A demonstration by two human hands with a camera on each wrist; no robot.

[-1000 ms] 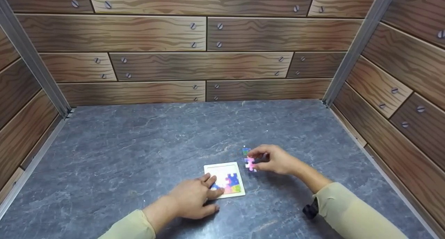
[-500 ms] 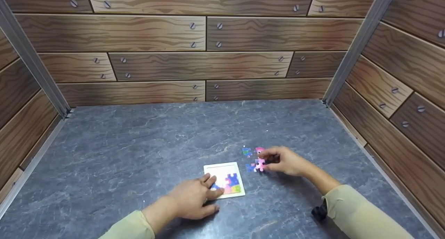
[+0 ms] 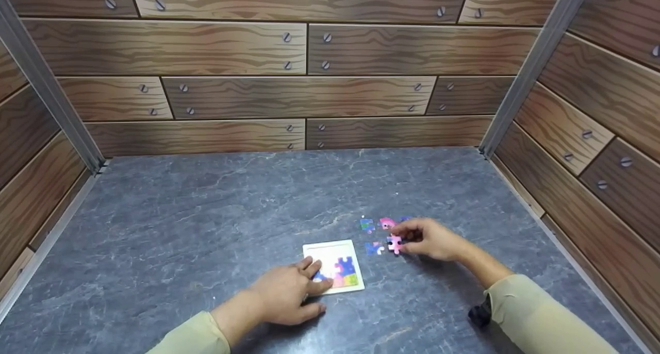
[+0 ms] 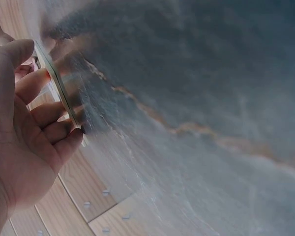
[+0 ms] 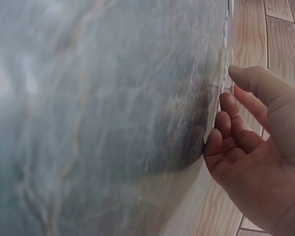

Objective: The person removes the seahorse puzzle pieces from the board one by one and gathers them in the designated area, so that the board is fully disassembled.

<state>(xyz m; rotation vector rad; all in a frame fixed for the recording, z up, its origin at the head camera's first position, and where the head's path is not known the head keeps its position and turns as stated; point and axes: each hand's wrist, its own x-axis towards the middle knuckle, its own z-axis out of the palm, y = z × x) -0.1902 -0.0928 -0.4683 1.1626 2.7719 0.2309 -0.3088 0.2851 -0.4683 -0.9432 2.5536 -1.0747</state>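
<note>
One pinched pink piece (image 3: 395, 244) between right fingers (image 3: 412, 248), left fingers (image 3: 317, 288) spread on tray (image 3: 327, 253).

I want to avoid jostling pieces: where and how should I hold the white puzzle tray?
Probably pinch the right rim of the white puzzle tray from the right: that edge is narrow and uncovered, while the left grip covers the near-left corner.

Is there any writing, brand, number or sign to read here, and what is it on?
No readable text anywhere.
White puzzle tray: no lettering visible.
Loose puzzle pieces: coloured prints, too small to make out any marking.
Wood-patterned walls: no words or numbers.
Black item by the right sleeve: too small to tell.
</note>
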